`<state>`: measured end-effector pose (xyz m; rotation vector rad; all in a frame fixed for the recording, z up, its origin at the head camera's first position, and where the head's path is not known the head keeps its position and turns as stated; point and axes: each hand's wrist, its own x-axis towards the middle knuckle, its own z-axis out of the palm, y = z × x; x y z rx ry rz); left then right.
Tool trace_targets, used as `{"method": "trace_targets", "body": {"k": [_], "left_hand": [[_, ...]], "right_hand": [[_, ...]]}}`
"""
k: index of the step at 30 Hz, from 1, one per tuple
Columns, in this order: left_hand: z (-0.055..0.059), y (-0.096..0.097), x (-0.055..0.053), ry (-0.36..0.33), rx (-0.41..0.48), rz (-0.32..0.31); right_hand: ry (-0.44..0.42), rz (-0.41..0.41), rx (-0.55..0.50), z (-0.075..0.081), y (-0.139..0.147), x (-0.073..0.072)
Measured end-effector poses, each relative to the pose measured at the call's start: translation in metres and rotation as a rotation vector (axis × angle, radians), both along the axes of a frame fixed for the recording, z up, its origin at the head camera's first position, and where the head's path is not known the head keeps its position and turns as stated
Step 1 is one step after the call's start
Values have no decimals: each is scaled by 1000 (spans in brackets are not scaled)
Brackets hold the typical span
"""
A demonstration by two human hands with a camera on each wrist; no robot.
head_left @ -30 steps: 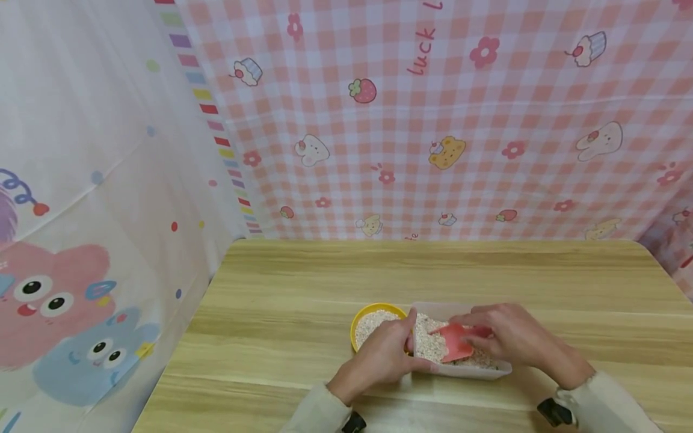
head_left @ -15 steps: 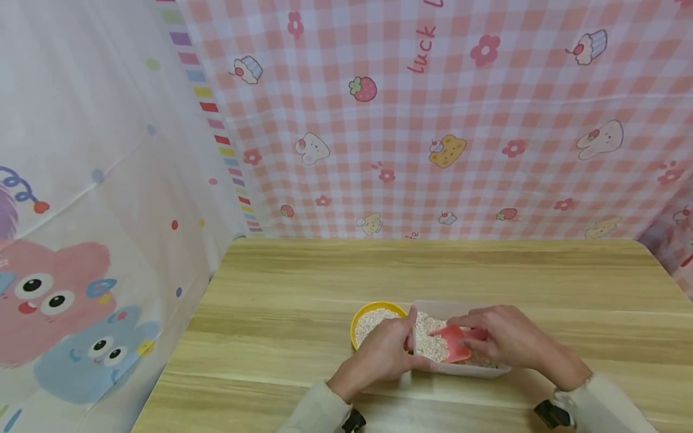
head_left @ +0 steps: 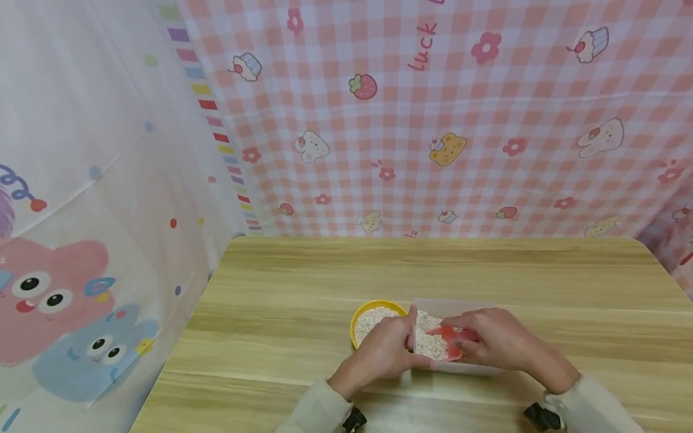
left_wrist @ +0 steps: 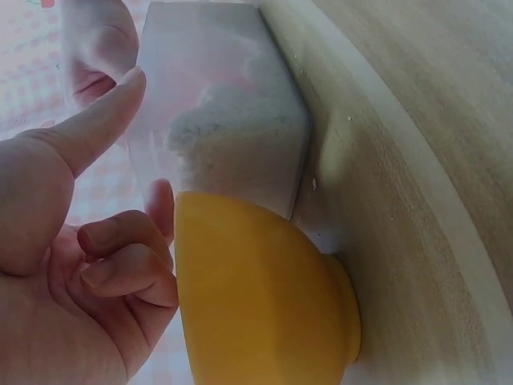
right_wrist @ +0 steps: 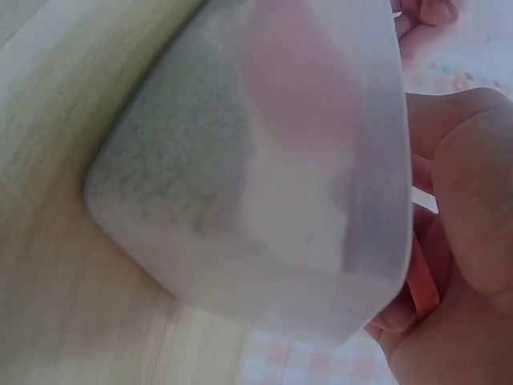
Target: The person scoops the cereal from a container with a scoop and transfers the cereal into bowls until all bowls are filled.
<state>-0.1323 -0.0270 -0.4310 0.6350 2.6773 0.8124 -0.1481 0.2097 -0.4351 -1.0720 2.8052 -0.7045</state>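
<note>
A translucent plastic box (head_left: pixel 468 368), partly filled with pale, oat-like flakes (head_left: pixel 431 347), stands on the table. My left hand (head_left: pixel 381 353) holds its left end, thumb on the near corner and a finger at the far one. Between the fingers of my right hand (head_left: pixel 495 340) is the handle of a red scoop (head_left: pixel 450 346), whose blade is in the flakes. Through the box wall (right_wrist: pixel 264 297) in the right wrist view the blade shows as a pink blur. A yellow bowl (left_wrist: pixel 248 297) of similar flakes touches my left hand's curled fingers.
The wooden table (head_left: pixel 303 270) carries the bowl and box near its front. A few flakes lie on the wood beside the box in the left wrist view. A pink checked cloth (head_left: pixel 335 120) hangs behind, and a white printed cloth (head_left: pixel 124 198) on the left.
My right hand has shifted left with the scoop, pushing its blade deeper into the flakes toward the box's left end. The left hand, box and bowl stay in place.
</note>
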Motion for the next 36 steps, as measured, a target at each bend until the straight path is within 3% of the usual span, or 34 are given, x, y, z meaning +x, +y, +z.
{"method": "trace_targets", "body": {"k": [5, 17, 23, 36], "left_hand": [[-2, -1, 0, -5, 3, -9], [-4, 0, 0, 3, 14, -24], [-3, -1, 0, -12, 7, -9], [-2, -3, 0, -28, 20, 3]], "right_hand": [[-38, 3, 1, 0, -1, 0], [-33, 2, -55, 0, 7, 2], [-103, -34, -103, 2, 15, 3], [-176, -9, -241, 0, 19, 3]]}}
